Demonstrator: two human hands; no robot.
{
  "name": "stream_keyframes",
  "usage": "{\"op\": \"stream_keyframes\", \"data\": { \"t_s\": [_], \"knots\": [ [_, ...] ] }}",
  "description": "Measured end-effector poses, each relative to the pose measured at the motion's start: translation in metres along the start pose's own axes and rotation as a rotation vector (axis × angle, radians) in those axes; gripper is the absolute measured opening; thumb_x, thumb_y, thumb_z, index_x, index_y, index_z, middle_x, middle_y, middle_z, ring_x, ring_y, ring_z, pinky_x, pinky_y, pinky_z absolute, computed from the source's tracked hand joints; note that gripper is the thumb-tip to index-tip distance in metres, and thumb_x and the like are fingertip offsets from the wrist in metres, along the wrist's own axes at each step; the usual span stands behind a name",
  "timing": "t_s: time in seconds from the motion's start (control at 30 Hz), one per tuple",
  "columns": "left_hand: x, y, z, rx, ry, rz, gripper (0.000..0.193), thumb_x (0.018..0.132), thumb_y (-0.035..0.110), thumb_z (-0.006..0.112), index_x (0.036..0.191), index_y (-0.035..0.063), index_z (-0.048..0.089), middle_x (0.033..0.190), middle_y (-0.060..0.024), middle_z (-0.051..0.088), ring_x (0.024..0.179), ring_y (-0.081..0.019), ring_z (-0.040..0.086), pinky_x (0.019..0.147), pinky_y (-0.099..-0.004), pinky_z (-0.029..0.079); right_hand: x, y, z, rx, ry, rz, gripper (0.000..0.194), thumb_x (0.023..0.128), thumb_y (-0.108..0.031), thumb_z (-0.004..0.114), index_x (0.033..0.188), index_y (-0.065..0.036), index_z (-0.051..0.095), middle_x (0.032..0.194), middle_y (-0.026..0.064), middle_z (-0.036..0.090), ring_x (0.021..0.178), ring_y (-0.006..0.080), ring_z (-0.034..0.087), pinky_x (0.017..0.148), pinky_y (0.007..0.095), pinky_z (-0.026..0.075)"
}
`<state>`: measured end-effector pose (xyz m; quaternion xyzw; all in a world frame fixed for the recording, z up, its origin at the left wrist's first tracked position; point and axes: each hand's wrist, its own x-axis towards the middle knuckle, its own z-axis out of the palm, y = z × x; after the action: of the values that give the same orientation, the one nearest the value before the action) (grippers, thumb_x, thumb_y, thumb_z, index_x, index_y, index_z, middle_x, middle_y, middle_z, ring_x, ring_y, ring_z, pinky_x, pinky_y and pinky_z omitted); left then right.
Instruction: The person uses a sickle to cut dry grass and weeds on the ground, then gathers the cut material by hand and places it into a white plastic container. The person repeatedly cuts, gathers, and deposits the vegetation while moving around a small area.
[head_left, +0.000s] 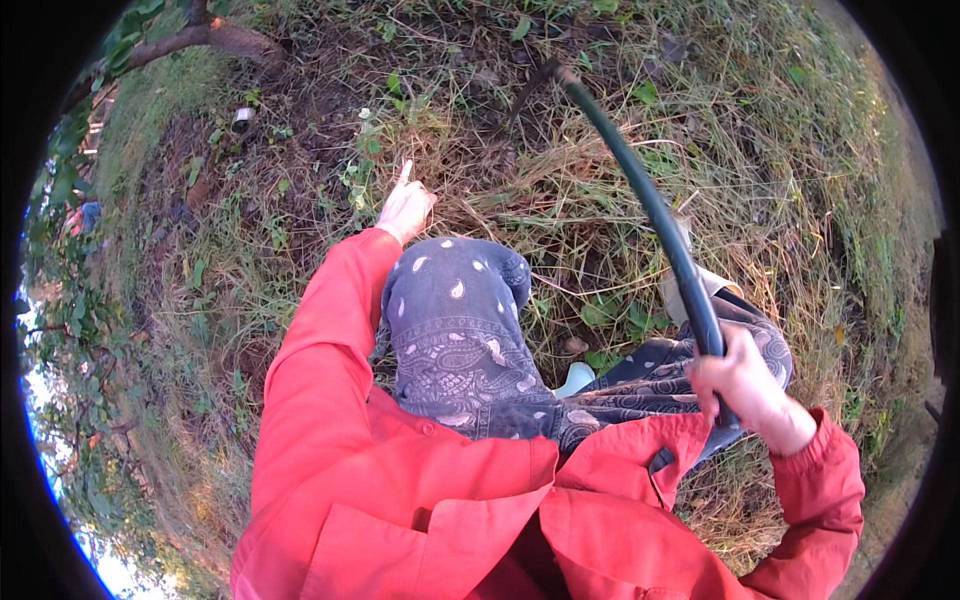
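Observation:
My right hand (739, 379) grips the lower end of a long, curved, dark green handle (654, 202), over my bent right leg. At its far end is a dark, narrow blade (529, 91), angled down toward the dry grass; whether it is a sickle or a hoe is unclear. My left hand (409, 206) is past my raised knee (456, 281), low over cut or flattened grass (442, 169). One finger points forward and the others look curled. Whether they hold any stems is hidden. Small leafy weeds (361, 176) grow just left of that hand.
Loose straw-coloured grass (547, 187) lies before my knees. A tree branch (240, 41) reaches in at the upper left, with leaves (67, 337) down the left side. A small white object (244, 115) is on the ground. Taller grass (847, 225) stands at right.

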<state>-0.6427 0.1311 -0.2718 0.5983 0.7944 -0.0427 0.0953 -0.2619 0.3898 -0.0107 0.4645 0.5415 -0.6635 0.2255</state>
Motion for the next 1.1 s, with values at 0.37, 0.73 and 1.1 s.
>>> {"op": "stream_keyframes", "data": {
  "t_s": [0.37, 0.73, 1.1],
  "knots": [
    [0.002, 0.013, 0.003, 0.027, 0.1, -0.102, 0.009, 0.073, 0.002, 0.055, 0.074, 0.0078, 0.062, 0.068, -0.004, 0.058, 0.081, -0.0215, 0.058, 0.115, -0.0512, 0.017, 0.234, -0.114, 0.03, -0.415, -0.103, -0.318, 0.013, 0.077, -0.003, 0.057, 0.083, 0.004, 0.048, 0.053, 0.0025, 0.05, 0.038, 0.0111, 0.047, 0.036, 0.0256, 0.043],
    [-0.034, 0.006, 0.028, -0.019, 0.299, -0.189, 0.012, 0.075, 0.005, 0.054, 0.067, 0.0111, 0.06, 0.066, -0.0059, 0.057, 0.074, -0.022, 0.057, 0.114, -0.0492, 0.02, 0.102, -0.015, -0.144, -1.323, 0.396, -0.396, 0.019, 0.066, 0.003, 0.056, 0.084, 0.006, 0.058, 0.08, 0.0271, 0.061, 0.077, 0.0419, 0.062, 0.07, 0.045, 0.048],
    [-0.028, 0.003, 0.077, 0.183, 0.328, 0.137, 0.018, 0.092, 0.02, 0.045, 0.085, 0.0067, 0.055, 0.066, -0.0041, 0.051, 0.066, -0.0211, 0.052, 0.075, -0.0459, 0.049, 0.012, -0.02, -0.11, -0.92, 0.395, -0.077, 0.017, 0.067, -0.001, 0.059, 0.082, 0.004, 0.055, 0.06, 0.0072, 0.052, 0.045, 0.0133, 0.051, 0.041, 0.0304, 0.041]
  ]
}}
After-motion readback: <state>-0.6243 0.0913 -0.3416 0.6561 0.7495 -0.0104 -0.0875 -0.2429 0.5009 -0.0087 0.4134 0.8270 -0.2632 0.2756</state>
